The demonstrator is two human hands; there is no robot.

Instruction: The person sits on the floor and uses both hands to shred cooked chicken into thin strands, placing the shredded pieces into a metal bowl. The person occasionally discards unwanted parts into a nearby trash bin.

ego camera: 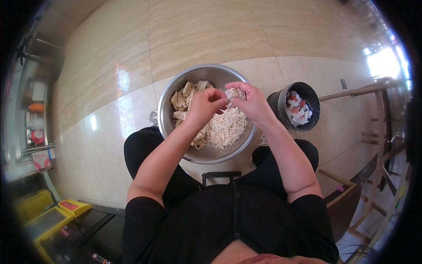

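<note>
A wide stainless steel basin (164,127) sits on the floor between my knees. My right hand (252,103) holds a torn piece of pale, fibrous food (236,94) above it, meat or mushroom, I cannot tell which. The thumb and fingers of my left hand (207,105) pinch the left edge of that piece. Below both hands, thin pale shreds (227,128) lie heaped in the right part of the basin. Larger unshredded chunks (182,98) fill the left part, partly hidden under my left wrist.
To the right stands a black lined bin (278,107) with crumpled white tissue (299,115) inside. Wooden chair parts (356,90) reach in from the right. At lower left are a yellow-framed container (49,219) and shelves (36,99). Pale tiles (211,36) cover the floor.
</note>
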